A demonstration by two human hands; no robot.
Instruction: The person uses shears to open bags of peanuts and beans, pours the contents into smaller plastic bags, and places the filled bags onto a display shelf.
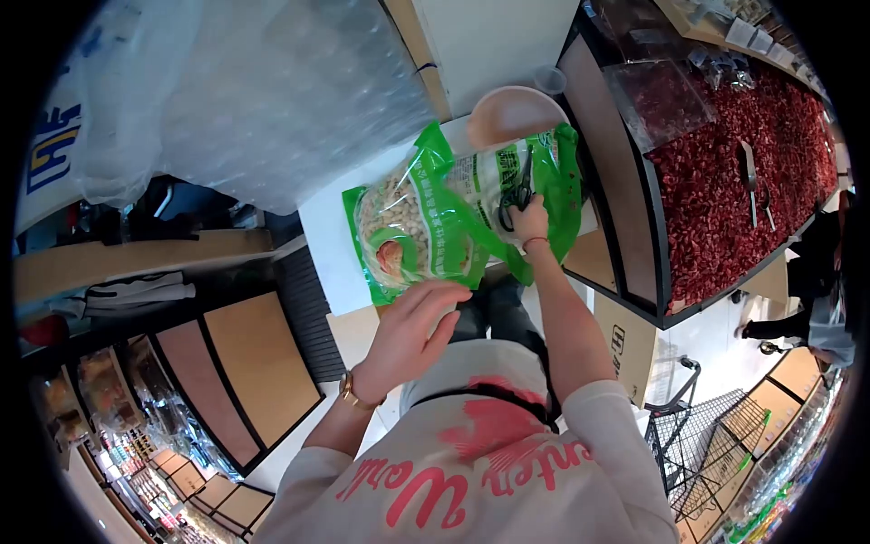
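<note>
My right hand (530,220) is closed around the handles of black scissors (521,192), whose blades point away from me over a green-and-white printed bag (471,177). To the left of it lies a green plastic bag (394,218) with a clear window, full of pale pieces like nuts or beans. My left hand (419,325) is open, its fingers stretched out right at the near edge of that bag. Both bags overlap on a white surface (326,245).
A round pinkish bowl (517,113) and a clear cup (549,80) stand behind the bags. On the right is a bin of dark red dried pieces (725,199) with a metal scoop (749,181). Bubble wrap (299,91) fills the far left. A wire cart (707,444) stands lower right.
</note>
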